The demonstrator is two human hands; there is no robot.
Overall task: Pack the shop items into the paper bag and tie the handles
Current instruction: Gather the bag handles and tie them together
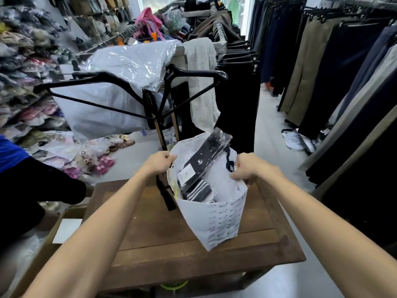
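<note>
Both hands pinch the paper bag's rim, packing nearly done

The tall sock packet (206,160) pokes above the rim, so closing the top could crumple it or tear the paper; the left hand (160,163) and right hand (247,168) each pinch opposite edges of the white printed paper bag (223,222), which stands full and slightly tilted on the wooden table (150,233), dark handles (229,162) untied

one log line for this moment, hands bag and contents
left hand: grips bag rim | right hand: grips opposite rim | paper bag: upright on wooden table, open | packaged socks: sticking out | handles: untied
</note>
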